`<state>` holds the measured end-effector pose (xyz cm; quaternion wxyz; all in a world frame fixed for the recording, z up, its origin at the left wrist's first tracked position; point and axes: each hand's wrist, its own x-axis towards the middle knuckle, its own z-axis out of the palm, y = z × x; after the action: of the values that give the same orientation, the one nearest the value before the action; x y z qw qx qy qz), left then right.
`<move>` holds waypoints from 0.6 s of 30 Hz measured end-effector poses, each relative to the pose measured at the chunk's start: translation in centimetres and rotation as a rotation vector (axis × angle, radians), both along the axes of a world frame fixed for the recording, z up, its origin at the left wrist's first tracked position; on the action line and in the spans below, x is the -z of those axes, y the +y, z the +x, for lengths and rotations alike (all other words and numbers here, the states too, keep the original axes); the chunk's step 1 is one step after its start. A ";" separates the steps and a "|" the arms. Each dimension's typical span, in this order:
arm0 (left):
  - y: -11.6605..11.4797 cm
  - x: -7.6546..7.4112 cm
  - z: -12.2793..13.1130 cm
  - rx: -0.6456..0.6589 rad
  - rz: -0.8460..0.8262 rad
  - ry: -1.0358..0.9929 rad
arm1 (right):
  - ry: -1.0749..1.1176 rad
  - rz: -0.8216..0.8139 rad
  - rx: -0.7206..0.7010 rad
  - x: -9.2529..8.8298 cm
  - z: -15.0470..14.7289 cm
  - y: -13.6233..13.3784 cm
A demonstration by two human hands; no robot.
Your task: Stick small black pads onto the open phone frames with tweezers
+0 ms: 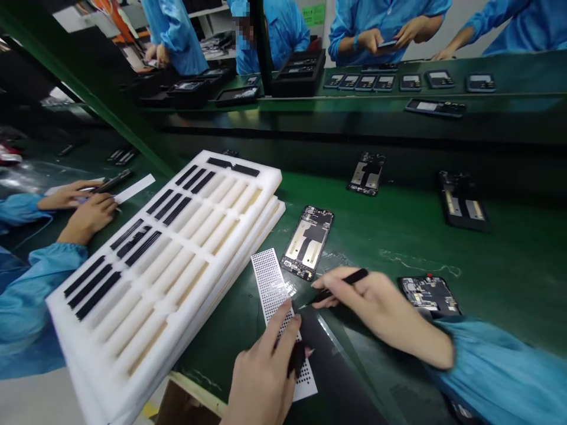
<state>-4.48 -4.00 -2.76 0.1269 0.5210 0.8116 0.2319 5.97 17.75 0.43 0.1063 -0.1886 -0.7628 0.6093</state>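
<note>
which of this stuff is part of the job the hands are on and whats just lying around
In the job:
left hand
perforated white card, held by the left hand
right hand
black tweezers, held by the right hand

Just lying there, untouched:
open phone housing
second phone housing
white foam tray of black strips

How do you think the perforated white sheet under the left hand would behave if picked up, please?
The sheet looks thin, so it probably flexes. Its dense holes suggest it is light for its size. Lying flat on the green bench, it may slide if pushed.
</note>
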 end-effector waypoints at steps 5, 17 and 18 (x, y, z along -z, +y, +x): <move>2.9 -2.6 2.3 -0.423 0.442 -1.272 | 0.123 0.061 0.188 -4.0 1.9 -0.4; 5.4 -3.7 4.3 -0.415 0.735 -1.580 | 0.139 0.100 0.208 -2.5 2.8 -2.1; 5.4 -3.8 4.4 -0.418 0.732 -1.581 | 0.133 0.105 0.204 -2.5 2.8 -2.1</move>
<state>-0.10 1.44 1.00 0.4300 0.0583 0.4405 0.7859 8.73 15.61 2.90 0.2277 -0.2189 -0.7618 0.5656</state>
